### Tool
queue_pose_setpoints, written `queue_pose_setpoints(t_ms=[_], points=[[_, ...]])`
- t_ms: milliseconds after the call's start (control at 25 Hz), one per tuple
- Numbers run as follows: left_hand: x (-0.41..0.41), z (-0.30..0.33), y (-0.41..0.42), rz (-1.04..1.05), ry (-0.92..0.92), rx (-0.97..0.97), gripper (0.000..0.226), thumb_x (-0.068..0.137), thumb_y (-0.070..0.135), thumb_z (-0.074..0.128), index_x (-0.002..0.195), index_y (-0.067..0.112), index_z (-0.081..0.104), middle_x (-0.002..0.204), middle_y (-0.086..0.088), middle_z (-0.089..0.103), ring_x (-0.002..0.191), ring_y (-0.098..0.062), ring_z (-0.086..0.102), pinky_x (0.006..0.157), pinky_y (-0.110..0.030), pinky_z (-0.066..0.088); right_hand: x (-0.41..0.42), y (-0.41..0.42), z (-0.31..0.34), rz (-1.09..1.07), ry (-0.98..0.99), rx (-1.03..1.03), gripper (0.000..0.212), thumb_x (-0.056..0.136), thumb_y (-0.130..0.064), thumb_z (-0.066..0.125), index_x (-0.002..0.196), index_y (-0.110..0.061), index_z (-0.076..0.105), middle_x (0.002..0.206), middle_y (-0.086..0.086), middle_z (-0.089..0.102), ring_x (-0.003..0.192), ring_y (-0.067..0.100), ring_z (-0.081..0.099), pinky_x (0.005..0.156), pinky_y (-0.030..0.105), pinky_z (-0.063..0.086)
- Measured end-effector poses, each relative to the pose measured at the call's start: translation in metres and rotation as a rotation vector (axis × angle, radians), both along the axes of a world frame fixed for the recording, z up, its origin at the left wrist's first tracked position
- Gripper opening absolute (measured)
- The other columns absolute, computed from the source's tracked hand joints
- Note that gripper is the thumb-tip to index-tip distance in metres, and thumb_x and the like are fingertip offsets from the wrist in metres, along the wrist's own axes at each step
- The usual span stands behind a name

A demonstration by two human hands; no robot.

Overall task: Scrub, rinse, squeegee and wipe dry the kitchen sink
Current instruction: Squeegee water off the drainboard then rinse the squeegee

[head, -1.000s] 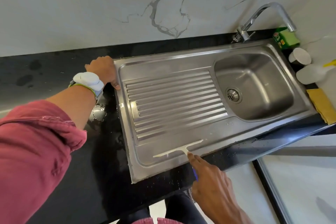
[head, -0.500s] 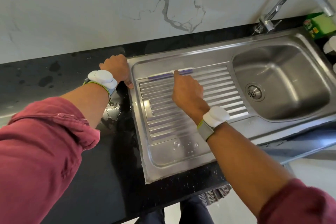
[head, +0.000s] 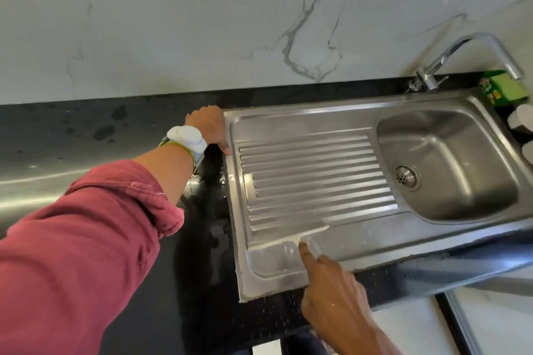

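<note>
Soft daylight — steel glare, edge warp

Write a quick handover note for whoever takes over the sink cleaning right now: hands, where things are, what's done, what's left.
Left hand: rests on the far left corner of the sink, bracing, holding nothing.
Right hand: holds the squeegee, index finger stretched along its handle.
Squeegee blade lies on the near flat strip of the drainboard, at the foot of the ribs.
Done, by the look of it: the ribs look mostly cleared; a film of water sits near the blade.
Left: squeegee the near edge and the basin, then wipe dry. No cloth is in view; a green sponge pack sits by the tap.
</note>
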State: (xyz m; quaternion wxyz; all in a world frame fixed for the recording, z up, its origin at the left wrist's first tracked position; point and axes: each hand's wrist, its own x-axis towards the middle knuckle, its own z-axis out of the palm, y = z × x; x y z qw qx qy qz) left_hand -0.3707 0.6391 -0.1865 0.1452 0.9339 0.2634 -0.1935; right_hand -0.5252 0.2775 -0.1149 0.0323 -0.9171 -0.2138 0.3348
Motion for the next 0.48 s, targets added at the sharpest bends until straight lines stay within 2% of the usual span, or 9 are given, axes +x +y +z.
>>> queue_pose_setpoints(t_ms=[80,120,160,200,280,360,400,480], points=[[-0.022,0.002,0.013,0.035,-0.144,-0.120,0.105,0.078,0.058,0.083,0.160,0.017,0.033,0.154,-0.014,0.050,0.138,-0.040,0.050,0.115,-0.052,0.040,0.021,0.008,0.018,-0.070,0.009,0.052,0.078,0.097,-0.018,0.058,0.162,-0.040,0.021,0.100,-0.012,0.054,0.076,0.006,0.059,0.065,0.022,0.052],[-0.040,0.003,0.020,0.085,-0.230,-0.150,0.094,0.087,0.058,0.074,0.161,0.019,0.031,0.156,-0.012,0.049,0.139,-0.039,0.049,0.114,-0.049,0.042,0.038,0.017,0.025,-0.094,-0.007,0.119,0.072,0.098,-0.023,0.060,0.160,-0.041,0.027,0.096,-0.012,0.055,0.072,0.006,0.059,0.061,0.020,0.050],[-0.062,0.003,0.024,0.135,-0.300,-0.151,0.081,0.093,0.054,0.069,0.159,0.021,0.037,0.153,-0.010,0.054,0.137,-0.038,0.052,0.110,-0.047,0.044,0.057,0.030,0.031,-0.097,-0.047,0.191,0.065,0.099,-0.029,0.060,0.157,-0.040,0.033,0.094,-0.011,0.057,0.074,0.007,0.061,0.063,0.021,0.051],[-0.089,0.002,0.025,0.175,-0.352,-0.118,0.066,0.096,0.048,0.067,0.154,0.023,0.047,0.146,-0.009,0.061,0.132,-0.037,0.057,0.106,-0.046,0.047,0.077,0.048,0.035,-0.070,-0.106,0.260,0.057,0.100,-0.033,0.060,0.154,-0.037,0.041,0.098,-0.009,0.060,0.083,0.011,0.064,0.071,0.025,0.054],[-0.152,-0.002,0.013,0.253,-0.401,-0.025,0.041,0.098,0.033,0.066,0.138,0.024,0.065,0.126,-0.010,0.073,0.116,-0.037,0.067,0.096,-0.045,0.053,0.117,0.098,0.035,-0.025,-0.182,0.392,0.049,0.103,-0.035,0.057,0.151,-0.027,0.049,0.116,0.002,0.066,0.106,0.023,0.065,0.086,0.031,0.050],[-0.203,-0.005,-0.006,0.307,-0.440,0.050,0.031,0.096,0.024,0.067,0.126,0.021,0.073,0.109,-0.010,0.078,0.101,-0.037,0.072,0.089,-0.044,0.056,0.158,0.163,0.022,0.005,-0.211,0.432,0.045,0.105,-0.034,0.054,0.149,-0.023,0.051,0.131,0.008,0.065,0.118,0.030,0.063,0.094,0.038,0.049],[-0.220,-0.008,-0.011,0.335,-0.450,0.064,0.029,0.095,0.022,0.068,0.123,0.020,0.075,0.105,-0.008,0.079,0.095,-0.036,0.073,0.086,-0.045,0.057,0.174,0.197,0.014,0.028,-0.227,0.427,0.042,0.106,-0.035,0.052,0.146,-0.022,0.053,0.133,0.011,0.065,0.120,0.034,0.062,0.095,0.040,0.049],[-0.239,-0.016,-0.017,0.337,-0.421,0.091,0.028,0.095,0.020,0.067,0.122,0.018,0.075,0.097,-0.008,0.080,0.084,-0.037,0.074,0.081,-0.045,0.060,0.188,0.249,-0.005,0.076,-0.288,0.384,0.036,0.105,-0.033,0.048,0.136,-0.017,0.057,0.130,0.015,0.066,0.119,0.040,0.062,0.087,0.041,0.048]])
